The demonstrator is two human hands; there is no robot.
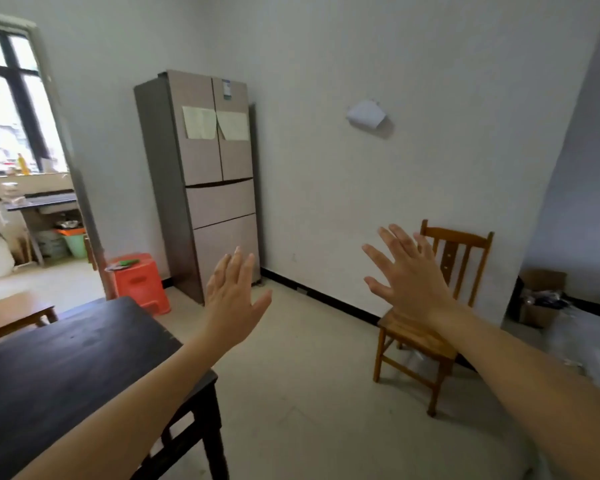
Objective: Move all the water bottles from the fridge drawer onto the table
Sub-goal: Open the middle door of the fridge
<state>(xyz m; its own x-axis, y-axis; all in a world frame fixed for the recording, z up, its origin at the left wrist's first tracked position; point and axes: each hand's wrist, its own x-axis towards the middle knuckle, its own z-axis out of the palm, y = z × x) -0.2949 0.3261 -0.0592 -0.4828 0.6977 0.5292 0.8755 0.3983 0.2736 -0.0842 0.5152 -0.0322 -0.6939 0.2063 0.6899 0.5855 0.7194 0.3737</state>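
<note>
both hands, left (234,292) and right (407,271), spread wide, empty; fridge (208,181) drawers shut, contents hidden

two bare forearms reach into view with no sleeves, watch or rings on them; the left hand (231,299) and right hand (407,278) have slim fingers and short, plain, unpainted nails, and wear no gloves

One fridge (208,181), one table (66,368), one chair (440,306), two hands
</note>
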